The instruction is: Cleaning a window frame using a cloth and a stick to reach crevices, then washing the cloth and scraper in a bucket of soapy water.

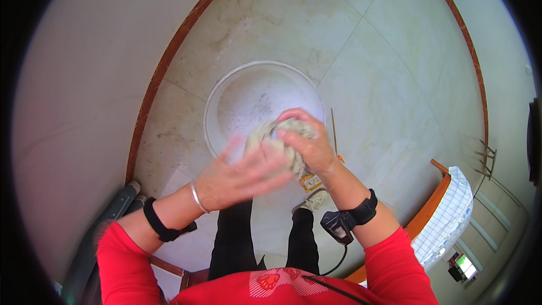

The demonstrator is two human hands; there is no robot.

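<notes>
My right hand [308,142] grips a pale beige lumpy bundle [292,129] with a rough, shaggy surface, fingers over its far side and thumb on top. Its exact material is hard to tell. In front of the bundle's near left side is my left hand [243,173], blurred, fingers spread and nothing held. Whether it touches the bundle cannot be made out. Both hands are above the near right part of a round whitish basin [264,64] on the floor. Dark specks mark the basin's inside, and the hands and bundle hide part of its near rim.
A thin stick [334,131] with an orange end lies right of the basin. A yellow packet [311,183] is by my shoe [315,200]. At right stands a wooden-edged table with a checked cloth [444,216]. Dark long padded-looking objects [112,205] lean near the left wall.
</notes>
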